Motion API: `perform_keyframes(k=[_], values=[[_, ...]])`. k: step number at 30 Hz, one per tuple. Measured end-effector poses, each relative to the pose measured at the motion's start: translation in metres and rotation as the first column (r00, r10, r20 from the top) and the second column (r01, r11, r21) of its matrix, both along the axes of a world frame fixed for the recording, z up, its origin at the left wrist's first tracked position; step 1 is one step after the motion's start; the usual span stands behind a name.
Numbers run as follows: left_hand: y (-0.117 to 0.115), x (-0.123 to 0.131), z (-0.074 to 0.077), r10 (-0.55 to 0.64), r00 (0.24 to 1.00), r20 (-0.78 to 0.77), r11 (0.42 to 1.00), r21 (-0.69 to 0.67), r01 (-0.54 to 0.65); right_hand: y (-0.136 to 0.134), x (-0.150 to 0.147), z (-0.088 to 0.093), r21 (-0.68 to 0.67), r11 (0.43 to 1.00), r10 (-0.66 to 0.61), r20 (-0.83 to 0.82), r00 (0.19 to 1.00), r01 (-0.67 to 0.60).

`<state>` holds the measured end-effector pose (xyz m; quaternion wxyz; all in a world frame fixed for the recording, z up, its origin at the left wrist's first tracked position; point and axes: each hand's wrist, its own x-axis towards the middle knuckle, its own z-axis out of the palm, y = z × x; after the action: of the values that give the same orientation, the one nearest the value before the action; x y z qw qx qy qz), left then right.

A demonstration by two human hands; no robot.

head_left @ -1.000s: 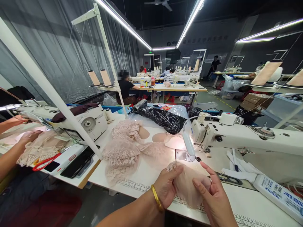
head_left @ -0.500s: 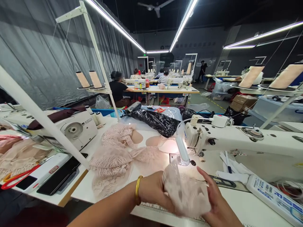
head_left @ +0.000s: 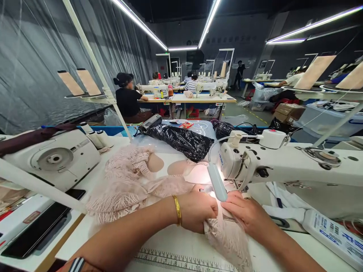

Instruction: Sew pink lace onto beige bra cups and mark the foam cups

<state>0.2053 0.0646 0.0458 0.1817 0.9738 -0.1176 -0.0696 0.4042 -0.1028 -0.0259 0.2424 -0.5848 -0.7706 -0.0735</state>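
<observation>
a piece of pink lace [head_left: 227,238] is pinched between both hands on the white table [head_left: 176,253], right below the head of the sewing machine [head_left: 283,164]. the left hand [head_left: 197,209], with a gold bangle [head_left: 177,209] at the wrist, is closed on the lace's upper edge; the right hand [head_left: 246,215] is pressed flat on it just beside, fingertips nearly touching the left's. the lace is draped from the hands toward the near table edge, where a printed ruler [head_left: 181,260] is seen. left of the hands a heap of lace [head_left: 127,181] is spread, and beyond it a black bag [head_left: 184,141] is laid. far left a second machine [head_left: 53,158] and a dark phone [head_left: 36,230] are found. beyond, a dim workshop is lit by ceiling strips [head_left: 141,24], with a seated person [head_left: 127,100] at further tables and grey curtains [head_left: 36,68] along the left.
</observation>
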Motion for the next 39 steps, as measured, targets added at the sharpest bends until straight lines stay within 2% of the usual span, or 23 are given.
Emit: perform_keyframes(k=[3,9,13,20,25,30,39], values=[[-0.001,-0.001,-0.001,-0.013,1.0,0.029,1.0,-0.017,0.014,0.001,0.002,0.002,-0.073,0.997,-0.01,-0.014,1.0,0.009],[0.0,-0.001,-0.01,-0.032,0.995,0.093,0.998,-0.056,0.037,0.003,-0.002,0.01,-0.083,0.996,-0.042,-0.022,0.999,0.04],[0.002,-0.001,-0.01,-0.021,0.994,0.105,0.998,-0.053,0.026,0.002,-0.005,0.011,-0.084,0.995,-0.052,-0.027,0.998,0.049],[0.009,0.005,-0.009,-0.029,0.997,0.078,0.996,-0.079,0.035,0.003,-0.002,0.005,-0.098,0.99,-0.11,-0.046,0.993,0.106],[0.01,0.007,-0.004,-0.038,0.997,0.067,0.994,-0.104,0.045,0.003,0.001,0.003,-0.106,0.991,-0.094,-0.075,0.993,0.086],[0.009,0.006,0.0,-0.036,0.999,0.035,0.996,-0.075,0.039,0.002,-0.004,0.003,-0.098,0.99,-0.112,-0.088,0.99,0.103],[0.013,0.007,-0.006,-0.036,0.996,0.08,0.999,-0.036,0.039,0.002,0.007,-0.004,-0.059,0.995,-0.085,-0.025,0.996,0.084]])
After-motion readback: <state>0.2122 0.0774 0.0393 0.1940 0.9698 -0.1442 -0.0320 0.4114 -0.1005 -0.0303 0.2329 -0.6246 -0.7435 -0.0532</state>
